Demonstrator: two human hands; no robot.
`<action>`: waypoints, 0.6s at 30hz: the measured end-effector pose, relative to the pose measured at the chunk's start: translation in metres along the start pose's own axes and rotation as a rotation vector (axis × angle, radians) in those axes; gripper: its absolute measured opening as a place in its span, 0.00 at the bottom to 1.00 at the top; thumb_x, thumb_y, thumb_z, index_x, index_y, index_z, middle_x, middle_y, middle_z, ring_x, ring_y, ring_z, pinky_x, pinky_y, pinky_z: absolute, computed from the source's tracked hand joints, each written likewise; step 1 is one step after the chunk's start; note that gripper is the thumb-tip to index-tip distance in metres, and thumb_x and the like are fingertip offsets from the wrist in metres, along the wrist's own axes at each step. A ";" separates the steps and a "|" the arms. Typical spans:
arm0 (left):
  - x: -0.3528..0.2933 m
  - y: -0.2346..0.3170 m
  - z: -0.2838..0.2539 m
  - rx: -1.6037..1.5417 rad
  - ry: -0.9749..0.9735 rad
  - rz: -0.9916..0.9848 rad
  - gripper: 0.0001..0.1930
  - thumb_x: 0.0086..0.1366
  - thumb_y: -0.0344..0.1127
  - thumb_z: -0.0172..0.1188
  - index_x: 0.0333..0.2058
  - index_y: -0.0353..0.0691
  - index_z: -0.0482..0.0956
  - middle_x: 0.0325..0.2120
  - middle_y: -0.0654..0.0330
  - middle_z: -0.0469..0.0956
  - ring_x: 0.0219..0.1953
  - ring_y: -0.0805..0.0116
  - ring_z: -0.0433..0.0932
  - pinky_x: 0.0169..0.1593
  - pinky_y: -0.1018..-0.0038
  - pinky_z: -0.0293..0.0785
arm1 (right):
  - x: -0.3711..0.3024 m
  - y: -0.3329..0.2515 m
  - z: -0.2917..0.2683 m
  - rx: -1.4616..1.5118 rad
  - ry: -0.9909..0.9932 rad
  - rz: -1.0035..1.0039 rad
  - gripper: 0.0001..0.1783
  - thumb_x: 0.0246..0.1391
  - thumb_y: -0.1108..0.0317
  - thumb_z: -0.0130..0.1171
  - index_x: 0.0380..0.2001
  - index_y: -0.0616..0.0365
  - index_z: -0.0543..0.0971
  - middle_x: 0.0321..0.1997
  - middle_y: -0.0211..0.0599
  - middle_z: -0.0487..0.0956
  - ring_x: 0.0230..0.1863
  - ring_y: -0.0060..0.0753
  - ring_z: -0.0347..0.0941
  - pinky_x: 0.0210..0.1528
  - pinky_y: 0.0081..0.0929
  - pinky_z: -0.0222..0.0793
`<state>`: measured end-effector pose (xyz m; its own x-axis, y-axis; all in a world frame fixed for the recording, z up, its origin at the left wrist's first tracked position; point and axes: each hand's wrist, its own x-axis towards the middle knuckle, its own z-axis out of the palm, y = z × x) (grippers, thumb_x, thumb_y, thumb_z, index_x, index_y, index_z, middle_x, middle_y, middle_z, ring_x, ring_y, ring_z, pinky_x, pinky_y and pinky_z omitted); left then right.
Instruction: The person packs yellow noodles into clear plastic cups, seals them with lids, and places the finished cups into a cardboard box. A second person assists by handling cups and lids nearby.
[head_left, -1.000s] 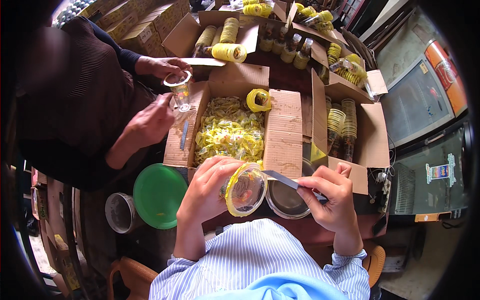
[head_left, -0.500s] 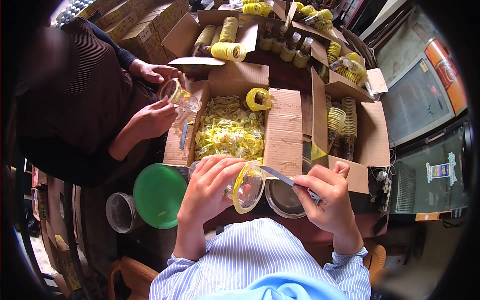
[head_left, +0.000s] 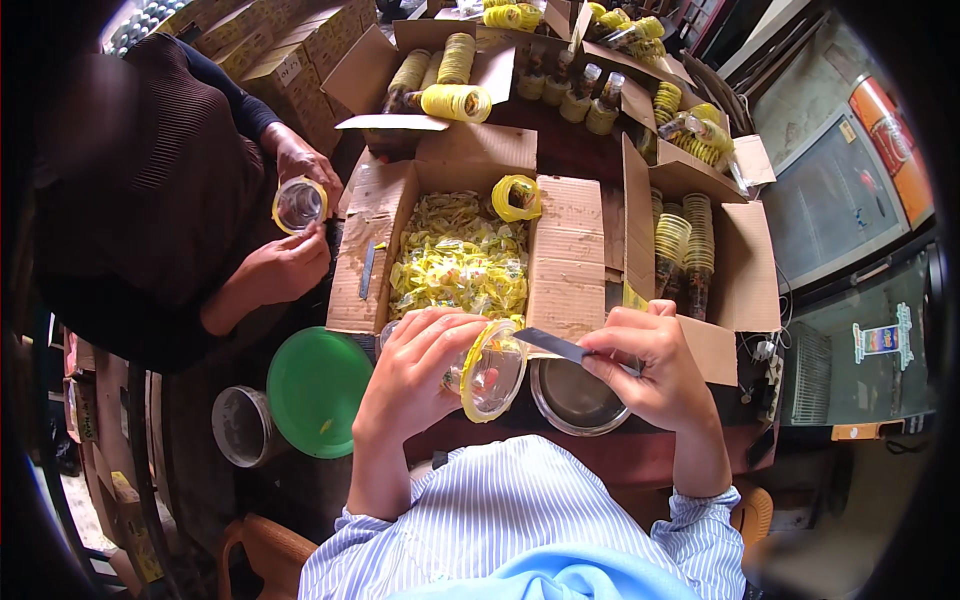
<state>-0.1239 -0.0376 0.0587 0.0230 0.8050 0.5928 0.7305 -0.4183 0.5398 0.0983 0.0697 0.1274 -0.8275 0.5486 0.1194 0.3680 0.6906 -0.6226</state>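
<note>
A clear plastic cup [head_left: 500, 372] with a yellow rim lies tilted on its side in my left hand [head_left: 412, 372], its mouth toward the right. My left fingers wrap round its body. Between the thumb and fingers of my right hand [head_left: 655, 362] is a flat grey blade [head_left: 550, 345], its tip beside the upper edge of the cup's rim. Just beyond my hands, a cardboard box [head_left: 568, 260] holds a heap of yellow and clear plastic scraps [head_left: 460, 255] and a coil of yellow rings [head_left: 516, 198].
At left, a co-worker's hands [head_left: 285, 265] hold another yellow-rimmed cup [head_left: 300, 205]. A second blade [head_left: 368, 270] lies on the box flap. A green basin [head_left: 320, 390], a grey bucket [head_left: 243, 425] and a round container [head_left: 580, 397] stand nearby. Boxes of stacked cups [head_left: 690, 245] stand beyond.
My right hand has lifted slightly and turned the blade, whose flat side now shows more. My left hand keeps the cup nearly still. The co-worker's cup has moved left and turned.
</note>
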 end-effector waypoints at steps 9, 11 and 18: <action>0.001 -0.006 0.002 0.039 0.018 -0.001 0.27 0.39 0.34 0.73 0.40 0.39 0.71 0.34 0.58 0.78 0.36 0.58 0.76 0.42 0.67 0.72 | -0.006 -0.007 0.004 -0.153 0.065 -0.064 0.07 0.42 0.73 0.60 0.28 0.51 0.79 0.23 0.26 0.72 0.26 0.27 0.67 0.38 0.33 0.43; 0.002 -0.006 0.001 0.043 0.040 -0.022 0.27 0.39 0.33 0.73 0.40 0.40 0.71 0.34 0.58 0.78 0.36 0.58 0.76 0.42 0.67 0.72 | -0.008 -0.009 0.005 -0.149 0.048 -0.091 0.07 0.41 0.73 0.60 0.28 0.51 0.79 0.23 0.25 0.71 0.26 0.26 0.67 0.38 0.33 0.43; 0.003 -0.006 0.001 -0.016 0.058 0.001 0.26 0.40 0.33 0.73 0.39 0.40 0.70 0.34 0.57 0.77 0.36 0.58 0.76 0.41 0.67 0.72 | -0.010 -0.018 0.004 -0.344 0.244 -0.127 0.08 0.40 0.73 0.61 0.27 0.49 0.79 0.21 0.23 0.70 0.25 0.23 0.67 0.37 0.33 0.43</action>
<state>-0.1276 -0.0323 0.0572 -0.0160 0.7793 0.6265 0.7196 -0.4260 0.5483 0.0982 0.0501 0.1348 -0.7661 0.5157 0.3836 0.4235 0.8540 -0.3022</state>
